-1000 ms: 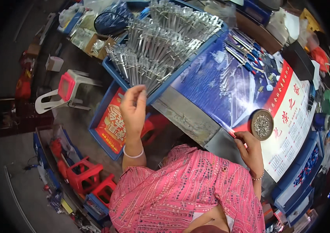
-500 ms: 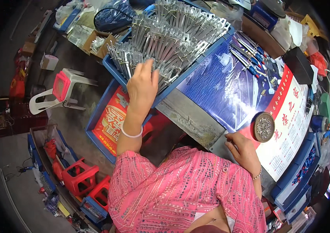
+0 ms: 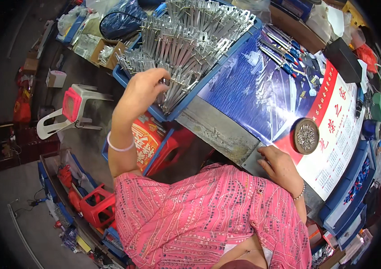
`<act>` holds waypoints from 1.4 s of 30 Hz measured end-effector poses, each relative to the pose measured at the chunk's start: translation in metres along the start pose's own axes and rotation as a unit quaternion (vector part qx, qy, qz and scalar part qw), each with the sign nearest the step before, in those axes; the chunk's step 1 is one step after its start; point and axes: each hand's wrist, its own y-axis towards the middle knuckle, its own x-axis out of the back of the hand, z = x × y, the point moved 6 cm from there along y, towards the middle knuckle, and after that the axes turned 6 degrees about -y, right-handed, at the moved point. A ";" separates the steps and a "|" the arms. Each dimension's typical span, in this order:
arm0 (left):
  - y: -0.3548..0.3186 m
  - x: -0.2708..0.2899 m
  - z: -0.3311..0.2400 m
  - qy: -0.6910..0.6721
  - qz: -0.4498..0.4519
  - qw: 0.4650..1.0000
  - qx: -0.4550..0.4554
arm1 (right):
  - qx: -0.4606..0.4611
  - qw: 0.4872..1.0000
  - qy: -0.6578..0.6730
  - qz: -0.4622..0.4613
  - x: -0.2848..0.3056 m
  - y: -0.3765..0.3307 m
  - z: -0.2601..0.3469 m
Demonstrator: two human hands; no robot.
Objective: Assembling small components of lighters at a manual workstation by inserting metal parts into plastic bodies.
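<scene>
Metal strips (image 3: 186, 49) are stacked in blue tray (image 3: 163, 114), long axes fanning away | left hand (image 3: 143, 89) is laid on near row, fingers curled | right hand (image 3: 282, 168) is well apart, flat on bench edge (image 3: 217, 132).

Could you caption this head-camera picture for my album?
Left hand reaches into a blue tray of metal parts; right hand rests on the bench.

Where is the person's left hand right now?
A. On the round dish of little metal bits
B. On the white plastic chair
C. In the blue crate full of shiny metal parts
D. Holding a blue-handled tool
C. The left hand reaches into the blue crate and its fingers are down among the shiny metal parts, far from the round dish.
</scene>
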 end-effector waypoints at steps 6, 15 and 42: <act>0.015 0.007 -0.002 -0.056 0.112 0.992 0.028 | -0.001 1.000 -0.005 -0.017 -0.001 -0.007 -0.005; 0.016 0.054 -0.091 0.014 -0.033 0.999 0.003 | 0.038 0.997 0.012 -0.060 0.009 -0.005 0.001; 0.004 -0.227 -0.174 -0.627 0.222 0.738 0.110 | -0.119 0.821 0.472 -0.299 0.034 -0.026 -0.046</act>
